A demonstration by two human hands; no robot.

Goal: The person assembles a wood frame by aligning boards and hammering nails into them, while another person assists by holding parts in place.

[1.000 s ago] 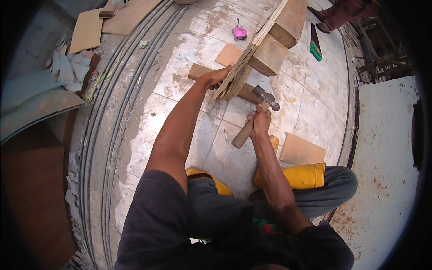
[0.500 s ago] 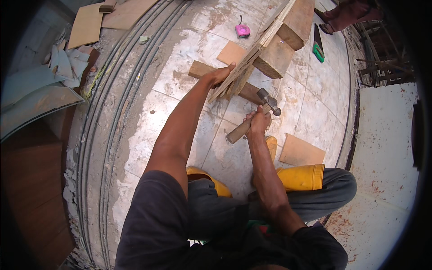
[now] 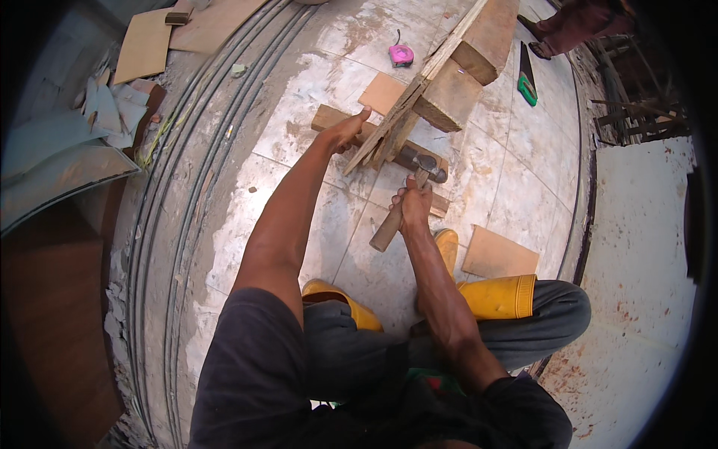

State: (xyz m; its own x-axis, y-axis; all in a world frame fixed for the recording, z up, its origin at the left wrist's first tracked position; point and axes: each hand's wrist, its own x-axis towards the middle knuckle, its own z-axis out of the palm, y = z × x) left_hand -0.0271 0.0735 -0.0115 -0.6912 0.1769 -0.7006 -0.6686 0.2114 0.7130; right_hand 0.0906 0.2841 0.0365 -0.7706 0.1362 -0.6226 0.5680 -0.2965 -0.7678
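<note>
My right hand (image 3: 415, 203) is wrapped round the wooden handle of a hammer (image 3: 389, 227). The metal head lies over the near end of a timber piece, close to the plywood's lower edge; whether they touch is unclear. My left hand (image 3: 345, 133) is on the other side of the plywood sheet (image 3: 419, 88), thumb stretched out, just over a wooden batten (image 3: 327, 117) on the floor. Its lower fingers are partly hidden. Thick timber blocks (image 3: 450, 96) stand against the plywood's right face.
A pink tape measure (image 3: 402, 55) and a green-handled saw (image 3: 527, 88) lie on the tiles. Small wooden squares (image 3: 499, 251) rest nearby. Long cables (image 3: 179, 224) run along the left. Another person's foot (image 3: 540, 49) shows at top right. My yellow boots (image 3: 497, 297) are below.
The hammer head has come down and left, toward the timber. My left hand has shifted left, off the plywood's edge.
</note>
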